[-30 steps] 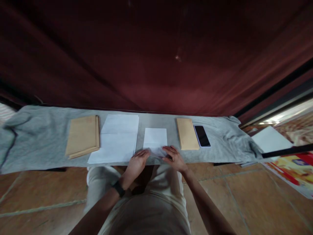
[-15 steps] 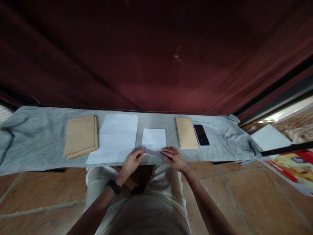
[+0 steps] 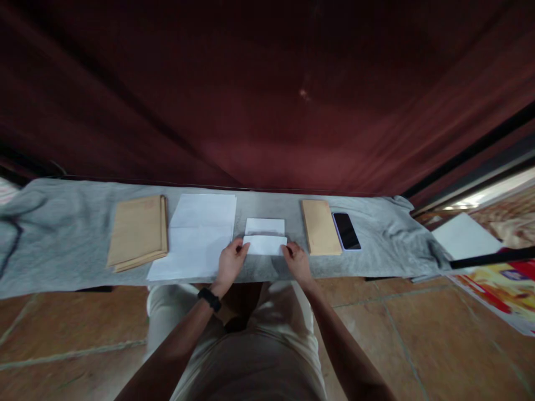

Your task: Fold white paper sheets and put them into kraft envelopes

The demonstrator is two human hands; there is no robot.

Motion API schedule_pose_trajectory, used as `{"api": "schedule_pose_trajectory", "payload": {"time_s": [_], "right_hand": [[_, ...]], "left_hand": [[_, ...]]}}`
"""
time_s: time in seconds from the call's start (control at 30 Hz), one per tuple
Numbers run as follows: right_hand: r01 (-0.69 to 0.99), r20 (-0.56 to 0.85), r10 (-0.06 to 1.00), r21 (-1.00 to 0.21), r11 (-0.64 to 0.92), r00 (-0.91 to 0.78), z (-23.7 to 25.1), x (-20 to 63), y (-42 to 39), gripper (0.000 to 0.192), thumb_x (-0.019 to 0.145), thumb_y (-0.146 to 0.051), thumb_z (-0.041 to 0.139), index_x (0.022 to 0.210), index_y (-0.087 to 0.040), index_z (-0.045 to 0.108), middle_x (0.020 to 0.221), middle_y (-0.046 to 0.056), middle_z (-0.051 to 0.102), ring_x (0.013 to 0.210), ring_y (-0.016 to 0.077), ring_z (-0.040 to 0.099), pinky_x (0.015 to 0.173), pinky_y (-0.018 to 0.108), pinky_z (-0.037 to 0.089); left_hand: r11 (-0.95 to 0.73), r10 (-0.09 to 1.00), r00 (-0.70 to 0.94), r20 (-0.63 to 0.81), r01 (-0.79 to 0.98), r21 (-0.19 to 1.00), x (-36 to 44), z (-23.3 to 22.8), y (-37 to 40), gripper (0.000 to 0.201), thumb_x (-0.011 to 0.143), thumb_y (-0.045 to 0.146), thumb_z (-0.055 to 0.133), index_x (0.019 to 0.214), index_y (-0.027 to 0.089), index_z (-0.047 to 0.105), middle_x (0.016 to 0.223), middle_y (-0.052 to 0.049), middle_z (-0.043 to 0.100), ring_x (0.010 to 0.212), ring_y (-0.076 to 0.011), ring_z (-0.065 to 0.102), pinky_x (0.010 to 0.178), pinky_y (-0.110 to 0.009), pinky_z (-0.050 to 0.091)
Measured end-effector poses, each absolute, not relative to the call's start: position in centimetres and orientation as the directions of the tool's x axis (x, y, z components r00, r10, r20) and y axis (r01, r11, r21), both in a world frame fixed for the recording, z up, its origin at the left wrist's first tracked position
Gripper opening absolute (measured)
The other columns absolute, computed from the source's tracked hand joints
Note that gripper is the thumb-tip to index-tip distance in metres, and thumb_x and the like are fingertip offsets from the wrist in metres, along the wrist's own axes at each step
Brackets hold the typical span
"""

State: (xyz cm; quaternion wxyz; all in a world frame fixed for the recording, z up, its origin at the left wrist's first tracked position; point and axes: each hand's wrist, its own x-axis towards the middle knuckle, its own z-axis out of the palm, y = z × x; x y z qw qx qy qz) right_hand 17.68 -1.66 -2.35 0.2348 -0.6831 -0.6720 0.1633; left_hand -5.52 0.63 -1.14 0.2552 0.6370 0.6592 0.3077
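A small white sheet of paper (image 3: 264, 236) lies on a grey cloth (image 3: 62, 245), its near part folded up over the far part. My left hand (image 3: 230, 262) pinches the folded flap's left corner. My right hand (image 3: 296, 259) pinches its right corner. A black band sits on my left wrist. Just left of the sheet lies a stack of larger white paper (image 3: 196, 236), and a brown envelope (image 3: 320, 227) lies just to the right.
A pile of brown envelopes (image 3: 137, 233) rests at the left of the cloth. A dark phone (image 3: 346, 231) lies beside the right envelope. A dark red curtain (image 3: 267, 94) hangs behind. A white sheet (image 3: 463, 236) and a colourful print (image 3: 501, 289) are at the far right, over a tiled floor.
Both hands have lifted the sheet's near edge and carried it away from me, folding it over the far part. The other things have not moved.
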Motion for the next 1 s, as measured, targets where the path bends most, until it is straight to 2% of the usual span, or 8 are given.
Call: {"api": "schedule_pose_trajectory", "payload": {"time_s": [0.2, 0.37, 0.6, 0.77, 1.0], "right_hand": [[0.909, 0.046, 0.986, -0.397, -0.127, 0.158, -1.5, 16.2, -0.9, 0.023, 0.104, -0.031, 0.049, 0.103, -0.022, 0.070, 0.105, 0.007, 0.076, 0.091, 0.0190, 0.072, 0.079, 0.025, 0.049], [0.924, 0.020, 0.980, -0.340, -0.177, 0.196, -1.1, 15.7, -0.4, 0.024, 0.103, -0.031, 0.049, 0.101, -0.022, 0.070, 0.102, 0.008, 0.077, 0.089, 0.0200, 0.073, 0.079, 0.026, 0.051], [0.925, 0.025, 0.971, -0.311, -0.218, 0.238, -1.1, 15.5, 0.4, 0.028, 0.103, -0.033, 0.050, 0.101, -0.017, 0.072, 0.093, 0.012, 0.077, 0.085, 0.0212, 0.075, 0.074, 0.026, 0.053], [0.921, -0.004, 0.964, -0.292, -0.256, 0.267, -0.9, 15.5, 1.4, 0.023, 0.102, -0.033, 0.052, 0.100, -0.020, 0.071, 0.096, 0.009, 0.078, 0.086, 0.0195, 0.075, 0.074, 0.025, 0.052], [0.929, -0.001, 0.968, -0.281, -0.242, 0.252, -0.9, 15.7, 2.7, 0.025, 0.103, -0.037, 0.052, 0.101, -0.018, 0.069, 0.098, 0.011, 0.077, 0.090, 0.0197, 0.075, 0.078, 0.025, 0.052]], "left_hand": [[0.089, 0.995, -0.102, -0.005, 0.839, 0.537, -4.5, -0.7, 2.0, 0.022, 0.096, 0.036, 0.053, 0.094, 0.021, 0.069, 0.088, -0.004, 0.073, 0.082, -0.0182, 0.066, 0.070, -0.026, 0.044], [0.138, 0.990, -0.121, -0.067, 0.893, 0.429, -3.9, 0.2, 2.6, 0.022, 0.097, 0.035, 0.053, 0.100, 0.022, 0.070, 0.094, -0.007, 0.075, 0.090, -0.0216, 0.069, 0.071, -0.028, 0.046], [0.118, 0.993, -0.109, -0.045, 0.930, 0.349, -3.6, 0.1, 3.3, 0.028, 0.098, 0.039, 0.050, 0.104, 0.022, 0.071, 0.096, -0.009, 0.076, 0.093, -0.0245, 0.071, 0.074, -0.030, 0.048], [0.105, 0.994, -0.102, -0.025, 0.938, 0.331, -3.5, 0.0, 4.1, 0.028, 0.098, 0.039, 0.050, 0.106, 0.022, 0.071, 0.096, -0.009, 0.076, 0.094, -0.0245, 0.071, 0.075, -0.030, 0.049], [0.130, 0.992, -0.126, -0.033, 0.939, 0.317, -3.1, 0.3, 5.3, 0.030, 0.098, 0.040, 0.048, 0.106, 0.022, 0.070, 0.098, -0.009, 0.077, 0.097, -0.0238, 0.071, 0.078, -0.030, 0.049]]}}
